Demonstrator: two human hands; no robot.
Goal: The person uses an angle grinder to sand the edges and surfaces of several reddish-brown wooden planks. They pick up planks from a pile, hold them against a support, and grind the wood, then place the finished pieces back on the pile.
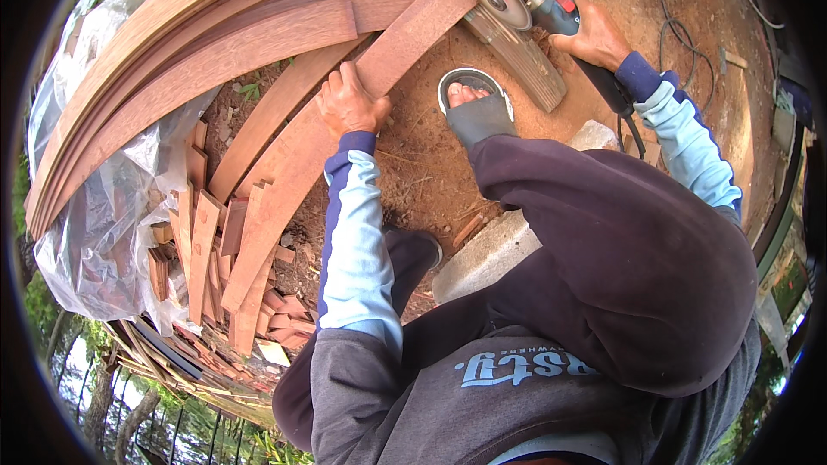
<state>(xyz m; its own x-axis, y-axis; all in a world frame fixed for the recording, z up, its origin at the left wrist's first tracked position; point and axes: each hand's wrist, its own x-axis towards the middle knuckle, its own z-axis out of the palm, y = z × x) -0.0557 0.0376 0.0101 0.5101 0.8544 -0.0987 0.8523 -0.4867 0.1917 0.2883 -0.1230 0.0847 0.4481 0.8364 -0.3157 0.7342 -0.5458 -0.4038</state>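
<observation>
A long reddish-brown wooden board [415, 45] runs from the pile of offcuts at the lower left up to the top of the head view. My left hand [351, 103] is closed over its edge near the middle. In my right hand [600, 34] is an angle grinder [556, 2], gripped around its dark body. The grinder's round disc [500, 0] is at the board's right edge; I cannot tell whether it touches or spins. Under the board there lies a thick weathered beam [525, 65].
Several wooden boards [258, 69] are stacked at the upper left, beside clear plastic sheeting [103, 250]. Short offcuts [207, 245] lie below them. My sandalled foot [472, 99] rests near the beam. A concrete block [491, 254] is by my legs. A dark cable [680, 30] trails at the right.
</observation>
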